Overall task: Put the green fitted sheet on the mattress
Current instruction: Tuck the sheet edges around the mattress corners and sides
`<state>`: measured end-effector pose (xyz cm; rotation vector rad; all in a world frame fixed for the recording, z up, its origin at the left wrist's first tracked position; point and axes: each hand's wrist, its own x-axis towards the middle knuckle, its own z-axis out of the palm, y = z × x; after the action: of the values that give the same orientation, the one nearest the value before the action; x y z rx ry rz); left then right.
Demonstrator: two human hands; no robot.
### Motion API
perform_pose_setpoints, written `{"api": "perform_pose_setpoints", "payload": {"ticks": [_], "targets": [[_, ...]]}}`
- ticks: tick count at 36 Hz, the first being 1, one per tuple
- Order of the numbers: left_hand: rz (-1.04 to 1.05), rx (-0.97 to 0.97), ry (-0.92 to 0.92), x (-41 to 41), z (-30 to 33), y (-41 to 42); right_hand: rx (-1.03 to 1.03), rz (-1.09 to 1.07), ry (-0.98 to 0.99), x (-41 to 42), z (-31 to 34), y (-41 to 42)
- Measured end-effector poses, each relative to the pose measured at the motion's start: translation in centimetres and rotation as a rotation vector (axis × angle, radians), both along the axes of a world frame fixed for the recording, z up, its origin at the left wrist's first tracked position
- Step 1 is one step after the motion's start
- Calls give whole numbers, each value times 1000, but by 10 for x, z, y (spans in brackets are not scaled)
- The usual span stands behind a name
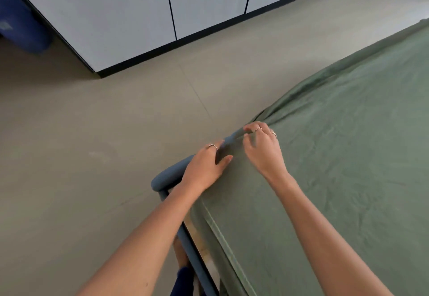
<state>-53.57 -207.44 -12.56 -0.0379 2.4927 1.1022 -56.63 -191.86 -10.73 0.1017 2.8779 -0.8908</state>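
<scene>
Both your arms reach forward. Your left hand (205, 168) presses the sheet (336, 156) with straight fingers; your right hand (261, 149) pinches it at the bed's left edge.

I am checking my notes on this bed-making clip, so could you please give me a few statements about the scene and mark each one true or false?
1. Both hands are at the corner of the bed. True: the left hand and the right hand are close together there.
2. The green fitted sheet lies bunched on the floor. False: it is spread over the top of the bed.
3. The right hand wears no rings. False: rings show on two of its fingers.
4. A blue-grey padded bed frame shows at the corner. True.
5. White cabinets stand across the floor. True.
</scene>
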Motion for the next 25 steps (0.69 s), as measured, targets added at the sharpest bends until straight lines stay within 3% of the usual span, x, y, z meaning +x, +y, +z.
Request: {"api": "perform_pose_setpoints", "payload": {"ticks": [3,10,25], "targets": [[-118,-67,29,-14,-4,18,247,213,-90,-28,-16,26],[-133,-200,6,-19,-21,40,454,526,-144,-41,-13,49],[-143,-346,-375,-44,-30,61,644,567,-460,-60,-32,27]]}}
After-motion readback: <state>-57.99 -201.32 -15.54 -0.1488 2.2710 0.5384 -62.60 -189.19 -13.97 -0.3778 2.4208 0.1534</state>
